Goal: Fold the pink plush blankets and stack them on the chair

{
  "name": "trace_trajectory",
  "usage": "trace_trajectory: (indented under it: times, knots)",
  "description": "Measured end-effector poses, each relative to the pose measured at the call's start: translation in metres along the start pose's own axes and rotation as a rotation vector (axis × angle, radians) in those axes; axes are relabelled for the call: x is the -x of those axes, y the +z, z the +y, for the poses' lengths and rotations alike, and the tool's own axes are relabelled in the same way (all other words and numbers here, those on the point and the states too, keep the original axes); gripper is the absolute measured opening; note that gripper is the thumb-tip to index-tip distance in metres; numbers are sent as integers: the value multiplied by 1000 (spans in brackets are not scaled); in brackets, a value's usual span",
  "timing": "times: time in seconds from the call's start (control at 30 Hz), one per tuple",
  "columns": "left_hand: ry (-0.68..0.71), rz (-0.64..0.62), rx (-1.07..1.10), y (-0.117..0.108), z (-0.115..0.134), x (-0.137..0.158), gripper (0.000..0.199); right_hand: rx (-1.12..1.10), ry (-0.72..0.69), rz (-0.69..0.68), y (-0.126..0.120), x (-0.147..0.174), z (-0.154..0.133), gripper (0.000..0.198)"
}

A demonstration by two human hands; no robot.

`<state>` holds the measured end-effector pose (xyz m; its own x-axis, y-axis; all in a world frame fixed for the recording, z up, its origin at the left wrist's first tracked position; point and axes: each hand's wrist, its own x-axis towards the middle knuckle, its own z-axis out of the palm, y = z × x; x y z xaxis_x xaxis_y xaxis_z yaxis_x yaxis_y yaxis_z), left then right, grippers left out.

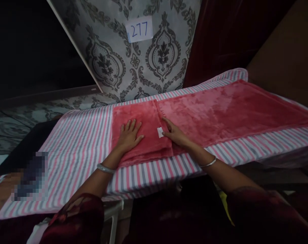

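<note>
A red plush cloth [227,112], like a small blanket, lies lengthwise on a striped sheet, with its left end folded over into a layered flap. My left hand [129,135] rests on this flap, palm down and fingers spread. At the flap's right edge is my right hand [175,134], its thumb beside a small white tag [160,132] and its index finger stretched along the edge. The thumb and index finger are apart; the other fingers are partly hidden.
The pink, grey and white striped sheet [85,135] covers the table. Behind stands a patterned wall with a paper [139,29] marked 277. A large dark screen [37,51] is at the left. A pixelated patch [32,176] hides something at the lower left.
</note>
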<state>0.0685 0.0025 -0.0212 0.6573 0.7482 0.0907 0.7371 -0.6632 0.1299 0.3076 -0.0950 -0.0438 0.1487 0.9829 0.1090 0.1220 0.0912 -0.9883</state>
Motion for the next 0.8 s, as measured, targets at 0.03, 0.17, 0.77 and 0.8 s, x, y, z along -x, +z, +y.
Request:
trace_trajectory:
  times: [0.03, 0.17, 0.77, 0.8]
  knots:
    - [4, -1, 1, 0, -1, 0, 71, -8, -8, 18, 1, 2, 1, 88]
    - [4, -9, -19, -1, 1, 0, 72, 11, 17, 39, 3, 11, 1, 84]
    - [90, 49, 60, -20, 13, 21, 65, 380, -126, -1, -10, 26, 8, 80]
    - [152, 86, 76, -22, 21, 28, 59, 344, -115, -3, -12, 26, 9, 77]
